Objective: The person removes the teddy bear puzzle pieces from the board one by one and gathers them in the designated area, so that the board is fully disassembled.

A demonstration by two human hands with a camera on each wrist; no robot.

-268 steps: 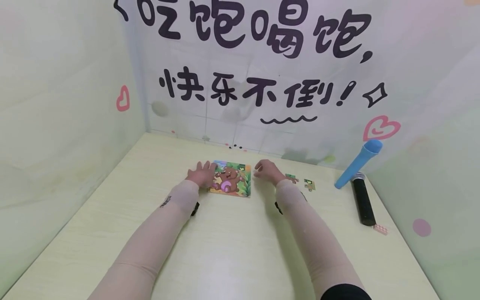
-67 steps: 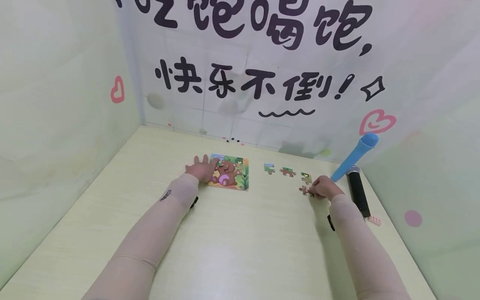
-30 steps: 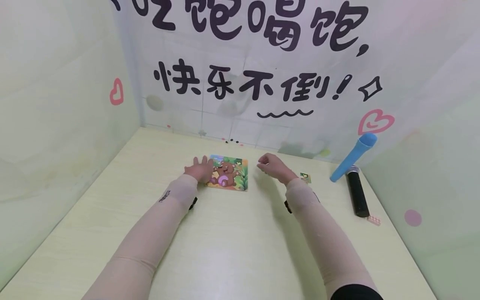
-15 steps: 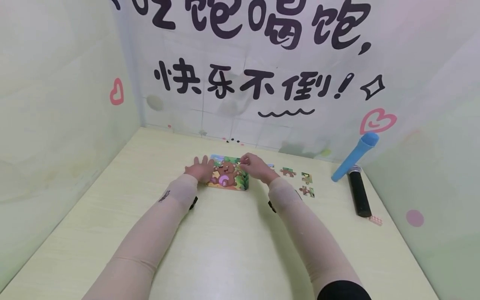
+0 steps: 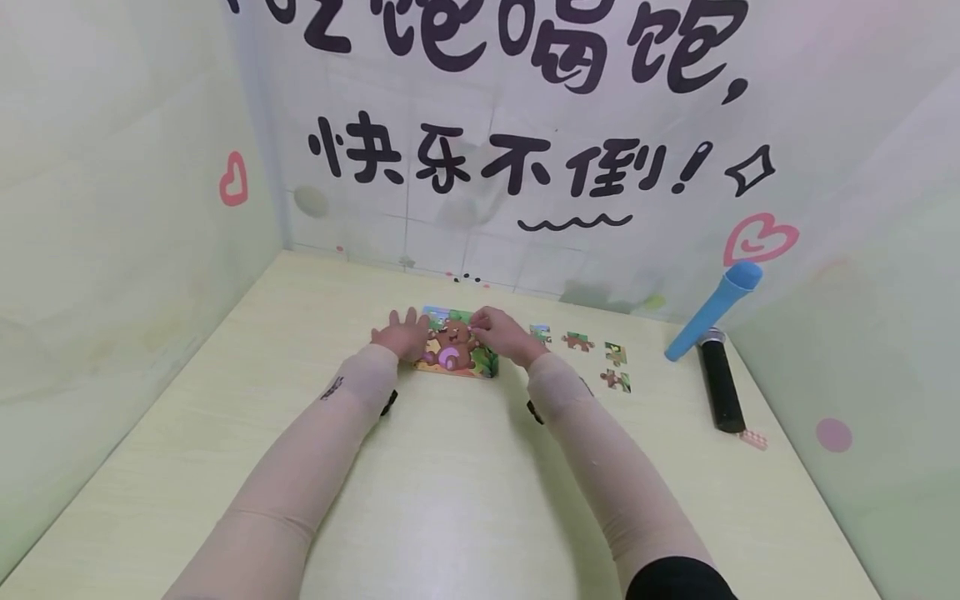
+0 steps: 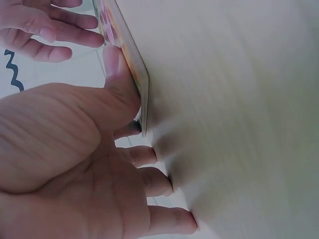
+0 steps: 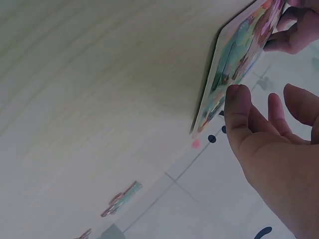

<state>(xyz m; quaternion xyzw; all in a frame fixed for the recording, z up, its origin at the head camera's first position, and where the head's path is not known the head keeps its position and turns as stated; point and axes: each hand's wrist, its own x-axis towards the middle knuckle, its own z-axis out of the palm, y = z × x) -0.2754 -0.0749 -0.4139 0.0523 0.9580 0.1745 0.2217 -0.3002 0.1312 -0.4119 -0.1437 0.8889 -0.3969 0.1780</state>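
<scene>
Left hand point(image 5: 402, 335) touches puzzle point(image 5: 452, 358) | right hand point(image 5: 506, 335) over it | pieces point(image 5: 616, 381) nearby

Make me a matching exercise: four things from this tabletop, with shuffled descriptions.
1. Left hand
2. Puzzle board
3. Loose puzzle pieces
4. Black cylinder

A. Lying between the board and the blue object
B. Beside the checked pink strip
C. Fingers spread at the board's edge
D. Showing a bear

Pairs: 1-C, 2-D, 3-A, 4-B
</scene>
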